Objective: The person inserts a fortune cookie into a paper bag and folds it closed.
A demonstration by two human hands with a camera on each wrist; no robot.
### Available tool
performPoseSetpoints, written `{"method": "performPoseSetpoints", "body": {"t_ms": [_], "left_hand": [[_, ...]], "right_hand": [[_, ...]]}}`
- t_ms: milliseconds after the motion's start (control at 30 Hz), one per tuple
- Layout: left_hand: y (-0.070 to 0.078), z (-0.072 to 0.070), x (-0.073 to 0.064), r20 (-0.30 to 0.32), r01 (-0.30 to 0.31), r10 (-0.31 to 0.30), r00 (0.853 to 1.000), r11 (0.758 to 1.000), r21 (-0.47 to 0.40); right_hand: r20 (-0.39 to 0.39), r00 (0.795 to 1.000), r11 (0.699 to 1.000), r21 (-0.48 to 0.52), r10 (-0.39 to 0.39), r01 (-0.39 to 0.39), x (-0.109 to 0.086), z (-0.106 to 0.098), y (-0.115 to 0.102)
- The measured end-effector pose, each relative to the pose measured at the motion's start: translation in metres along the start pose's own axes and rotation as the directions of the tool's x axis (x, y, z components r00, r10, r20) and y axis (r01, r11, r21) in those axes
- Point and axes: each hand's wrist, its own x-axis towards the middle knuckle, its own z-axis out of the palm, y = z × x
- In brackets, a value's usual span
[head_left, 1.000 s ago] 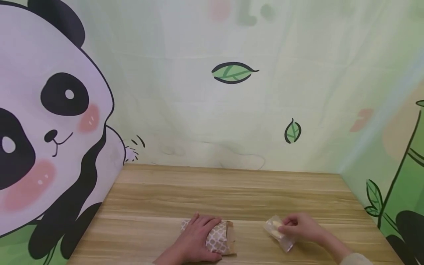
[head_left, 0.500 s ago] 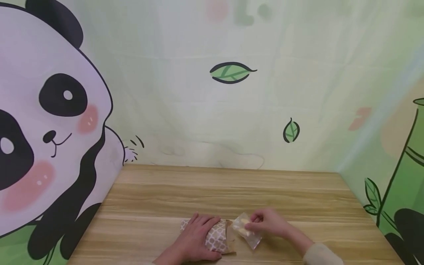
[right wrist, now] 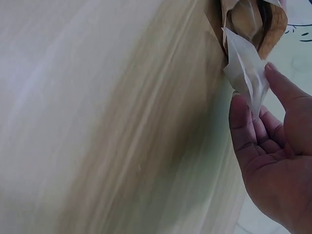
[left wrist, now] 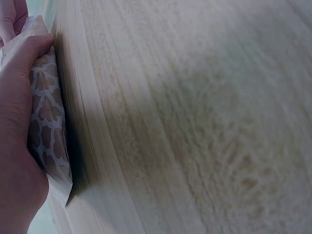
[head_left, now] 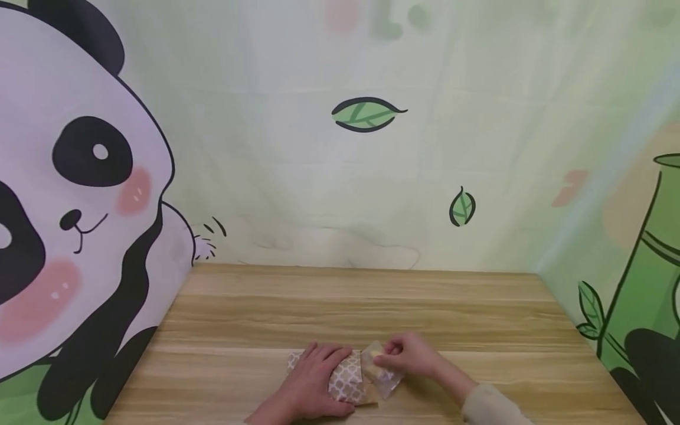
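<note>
A brown paper bag with a white lattice pattern (head_left: 347,378) lies on its side on the table, its open mouth toward the right. My left hand (head_left: 317,379) lies over it and grips it, fingers across the top and thumb along the near side. Between right thumb and fingers, my right hand (head_left: 413,354) pinches a small clear plastic packet (right wrist: 245,68) with something pale yellow inside. In the right wrist view, the packet's far end is at the opening of the paper bag (right wrist: 243,19); whether it reaches inside is hard to tell.
The wood-grain table (head_left: 372,301) runs back to a cloth backdrop (head_left: 276,177) printed with a panda, leaves and bamboo. Side panels of the backdrop rise at the table's left and right edges.
My right hand has moved left with the plastic packet, from well apart on the right to the mouth of the paper bag. My left hand keeps its place on the bag.
</note>
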Motion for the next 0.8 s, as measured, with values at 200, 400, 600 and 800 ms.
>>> {"method": "performPoseSetpoints", "body": {"t_ms": [200,400,600,800], "left_hand": [[-0.002,-0.001,0.000,-0.012,-0.013,0.014,1.000,1.000,0.014],[-0.001,-0.001,0.000,-0.007,-0.022,0.023,1.000,0.999,0.023],[-0.002,0.000,0.001,-0.024,-0.037,0.038,0.999,0.999,0.033],[-0.002,0.000,0.001,-0.037,-0.034,0.035,0.999,0.999,0.026]], "right_hand": [[-0.001,1.000,0.999,0.041,0.009,-0.009,0.002,0.006,-0.002],[0.031,0.999,0.995,0.102,-0.021,0.018,0.002,0.006,0.005],[-0.029,0.998,0.992,0.118,-0.051,0.054,-0.001,0.005,0.009],[-0.080,0.996,0.980,0.193,-0.028,0.043,-0.007,0.016,0.010]]}}
